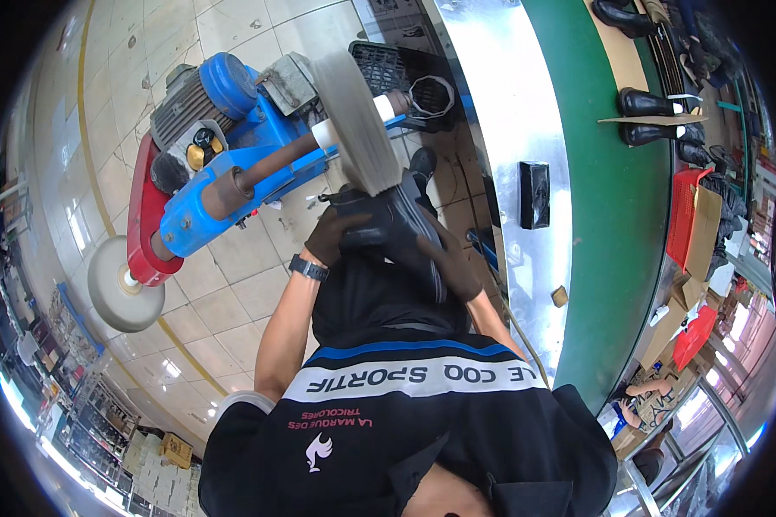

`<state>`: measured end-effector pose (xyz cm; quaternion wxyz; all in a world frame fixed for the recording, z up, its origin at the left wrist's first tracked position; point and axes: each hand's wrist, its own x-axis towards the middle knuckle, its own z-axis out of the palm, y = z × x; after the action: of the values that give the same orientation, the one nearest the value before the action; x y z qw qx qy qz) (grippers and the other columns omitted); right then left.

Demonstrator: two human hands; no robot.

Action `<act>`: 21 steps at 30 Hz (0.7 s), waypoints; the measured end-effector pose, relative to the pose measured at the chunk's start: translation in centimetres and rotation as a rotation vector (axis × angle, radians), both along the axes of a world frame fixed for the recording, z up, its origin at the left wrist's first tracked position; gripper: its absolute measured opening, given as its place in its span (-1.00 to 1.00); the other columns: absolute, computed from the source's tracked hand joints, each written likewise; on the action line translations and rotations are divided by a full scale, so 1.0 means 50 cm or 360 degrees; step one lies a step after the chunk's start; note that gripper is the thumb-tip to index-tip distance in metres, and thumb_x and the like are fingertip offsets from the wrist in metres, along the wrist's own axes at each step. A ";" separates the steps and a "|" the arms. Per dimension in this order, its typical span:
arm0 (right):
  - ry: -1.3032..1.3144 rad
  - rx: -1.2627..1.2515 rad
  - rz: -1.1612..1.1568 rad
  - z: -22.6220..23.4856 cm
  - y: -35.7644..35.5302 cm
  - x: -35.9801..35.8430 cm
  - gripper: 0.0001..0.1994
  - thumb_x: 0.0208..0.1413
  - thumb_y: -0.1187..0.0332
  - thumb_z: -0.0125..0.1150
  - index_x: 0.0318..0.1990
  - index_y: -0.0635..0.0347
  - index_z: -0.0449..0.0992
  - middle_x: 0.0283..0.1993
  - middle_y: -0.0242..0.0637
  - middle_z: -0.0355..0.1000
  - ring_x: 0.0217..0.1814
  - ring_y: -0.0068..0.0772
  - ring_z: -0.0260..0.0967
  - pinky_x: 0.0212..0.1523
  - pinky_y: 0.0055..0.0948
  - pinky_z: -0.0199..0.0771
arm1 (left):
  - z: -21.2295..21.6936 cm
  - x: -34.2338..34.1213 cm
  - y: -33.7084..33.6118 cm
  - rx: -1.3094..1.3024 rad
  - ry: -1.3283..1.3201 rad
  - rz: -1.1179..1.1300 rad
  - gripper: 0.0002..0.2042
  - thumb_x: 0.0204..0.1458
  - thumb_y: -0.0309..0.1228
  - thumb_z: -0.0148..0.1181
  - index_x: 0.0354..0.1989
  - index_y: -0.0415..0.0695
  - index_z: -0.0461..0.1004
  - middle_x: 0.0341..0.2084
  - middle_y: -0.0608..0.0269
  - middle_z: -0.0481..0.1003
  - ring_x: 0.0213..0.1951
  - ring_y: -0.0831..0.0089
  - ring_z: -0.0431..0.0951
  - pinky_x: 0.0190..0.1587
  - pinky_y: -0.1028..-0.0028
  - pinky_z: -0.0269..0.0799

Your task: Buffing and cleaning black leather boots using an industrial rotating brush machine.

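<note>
A black leather shoe (384, 226) is held between my two hands, its upper right under the rim of a large grey buffing wheel (362, 125). The wheel looks blurred, as if spinning. Wearing a dark glove, my left hand (334, 234) is closed around the shoe's left part, and a dark watch sits on that wrist. My right hand (453, 262), gloved too, grips the shoe along its sole side, with the fingers pointing up toward the wheel. Parts of the shoe lie hidden behind the fingers and the wheel.
The blue polishing machine (224, 194) carries a motor, a red belt guard (144, 207) and a second, pale wheel (126, 284). At right, a metal bench (535, 284) holds a black block (535, 195). Beyond runs a green surface (608, 224) with black shoes (651, 103) past it.
</note>
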<state>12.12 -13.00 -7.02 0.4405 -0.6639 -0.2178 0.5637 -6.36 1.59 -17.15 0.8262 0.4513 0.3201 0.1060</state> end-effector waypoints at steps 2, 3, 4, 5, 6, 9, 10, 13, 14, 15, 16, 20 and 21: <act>0.0048 -0.0014 -0.0014 -0.015 0.027 0.014 -0.39 0.06 0.22 0.09 0.24 0.30 0.12 0.21 -0.04 0.19 0.26 -0.29 0.10 0.24 -0.42 0.01 | -0.032 0.001 0.018 -0.0052 0.0077 -0.0061 -0.71 -0.08 -0.54 0.10 -0.12 -0.23 0.42 -0.19 0.13 0.48 -0.16 0.34 0.51 -0.06 0.43 0.43; 0.0094 -0.0025 -0.0031 -0.015 0.039 0.018 -0.41 0.08 0.23 0.05 0.24 0.29 0.11 0.21 -0.04 0.18 0.27 -0.29 0.09 0.24 -0.42 0.01 | -0.009 0.017 0.030 -0.0100 0.0153 -0.0125 -0.76 -0.10 -0.57 0.13 -0.20 -0.15 0.50 -0.21 0.12 0.50 -0.14 0.27 0.51 -0.03 0.42 0.40; 0.0095 -0.0037 -0.0040 0.001 0.033 0.021 -0.41 0.08 0.23 0.05 0.24 0.29 0.11 0.21 -0.04 0.18 0.27 -0.29 0.09 0.24 -0.42 0.01 | 0.019 0.024 0.038 -0.0592 0.0022 -0.0079 -0.72 -0.16 -0.56 0.16 -0.19 -0.13 0.51 -0.20 0.10 0.50 -0.09 0.24 0.48 0.00 0.39 0.37; 0.0002 -0.0108 0.0014 0.046 0.035 0.022 -0.42 0.08 0.25 0.04 0.24 0.30 0.12 0.21 -0.05 0.18 0.27 -0.30 0.09 0.24 -0.42 0.01 | 0.021 0.023 0.021 -0.0591 0.0027 -0.0059 -0.72 -0.16 -0.56 0.16 -0.19 -0.13 0.51 -0.20 0.10 0.50 -0.09 0.24 0.48 0.00 0.39 0.37; -0.0096 -0.0188 0.0054 0.077 0.025 0.022 -0.43 0.09 0.26 0.03 0.24 0.30 0.12 0.21 -0.05 0.18 0.26 -0.30 0.09 0.24 -0.43 0.00 | 0.017 0.023 -0.003 -0.0369 0.0036 -0.0082 -0.70 -0.19 -0.60 0.14 -0.20 -0.13 0.51 -0.20 0.08 0.50 -0.07 0.23 0.46 0.02 0.38 0.35; -0.0144 -0.0084 -0.0044 0.103 -0.019 0.030 -0.46 0.09 0.28 0.01 0.23 0.29 0.14 0.22 -0.07 0.18 0.26 -0.29 0.10 0.24 -0.42 0.01 | 0.009 0.033 -0.033 -0.0137 -0.0025 -0.0086 -0.63 -0.27 -0.68 0.07 -0.21 -0.12 0.52 -0.21 0.07 0.50 -0.05 0.20 0.45 0.05 0.36 0.32; -0.0124 -0.0081 -0.0038 0.100 -0.012 0.040 -0.46 0.09 0.29 0.02 0.23 0.28 0.15 0.22 -0.06 0.18 0.27 -0.26 0.10 0.25 -0.38 0.00 | 0.003 0.037 -0.023 0.0583 -0.0091 -0.0286 -0.65 -0.21 -0.63 0.12 -0.14 -0.22 0.44 -0.15 0.11 0.47 -0.06 0.25 0.46 0.02 0.36 0.37; -0.0222 -0.0156 0.0066 0.056 0.010 0.051 -0.45 0.07 0.29 0.05 0.22 0.28 0.15 0.22 -0.04 0.19 0.27 -0.21 0.11 0.25 -0.35 0.00 | 0.037 0.068 0.002 0.1315 -0.0200 -0.0397 -0.61 -0.21 -0.64 0.19 -0.10 -0.22 0.42 -0.13 0.14 0.45 -0.07 0.29 0.46 -0.01 0.37 0.42; -0.0217 -0.0151 0.0085 0.064 0.007 0.051 -0.45 0.07 0.29 0.05 0.22 0.28 0.15 0.22 -0.04 0.19 0.27 -0.21 0.11 0.25 -0.35 0.00 | 0.045 0.074 -0.003 0.0245 -0.0165 -0.0144 -0.61 -0.22 -0.64 0.19 -0.11 -0.22 0.43 -0.15 0.13 0.46 -0.08 0.29 0.47 -0.02 0.37 0.42; -0.0371 -0.0121 0.0126 0.084 -0.008 0.046 -0.46 0.06 0.30 0.06 0.22 0.26 0.16 0.22 -0.03 0.18 0.27 -0.19 0.11 0.25 -0.34 0.01 | 0.057 0.082 -0.012 -0.0831 -0.0131 0.0110 -0.62 -0.23 -0.65 0.20 -0.13 -0.21 0.44 -0.16 0.13 0.46 -0.08 0.28 0.47 -0.02 0.37 0.42; -0.0524 -0.0090 0.0165 0.098 -0.016 0.049 -0.46 0.06 0.31 0.06 0.22 0.23 0.17 0.22 -0.02 0.18 0.27 -0.16 0.11 0.25 -0.33 0.01 | 0.068 0.095 -0.020 -0.0833 -0.0129 0.0120 -0.62 -0.23 -0.65 0.20 -0.13 -0.21 0.44 -0.16 0.13 0.46 -0.08 0.28 0.47 -0.02 0.37 0.42; -0.0501 -0.0140 0.0210 0.104 0.008 0.074 -0.43 0.03 0.35 0.06 0.25 0.19 0.13 0.22 -0.08 0.15 0.32 -0.22 0.02 0.29 -0.35 -0.08 | 0.081 0.099 -0.008 -0.0014 -0.0235 -0.0142 -0.61 -0.19 -0.60 0.17 -0.08 -0.27 0.39 -0.16 0.13 0.46 -0.12 0.34 0.50 -0.04 0.41 0.43; -0.0505 -0.0137 0.0210 0.104 0.003 0.074 -0.43 0.03 0.35 0.06 0.25 0.19 0.13 0.22 -0.08 0.15 0.32 -0.22 0.02 0.29 -0.35 -0.08 | 0.077 0.101 0.000 0.1034 -0.0302 -0.0371 -0.60 -0.16 -0.58 0.15 -0.06 -0.30 0.36 -0.16 0.15 0.46 -0.14 0.37 0.50 -0.05 0.42 0.44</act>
<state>15.80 -12.84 -1.83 0.3339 -0.7471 -0.3034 0.4882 -1.31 1.57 -13.28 0.6722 0.7120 0.1380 0.1487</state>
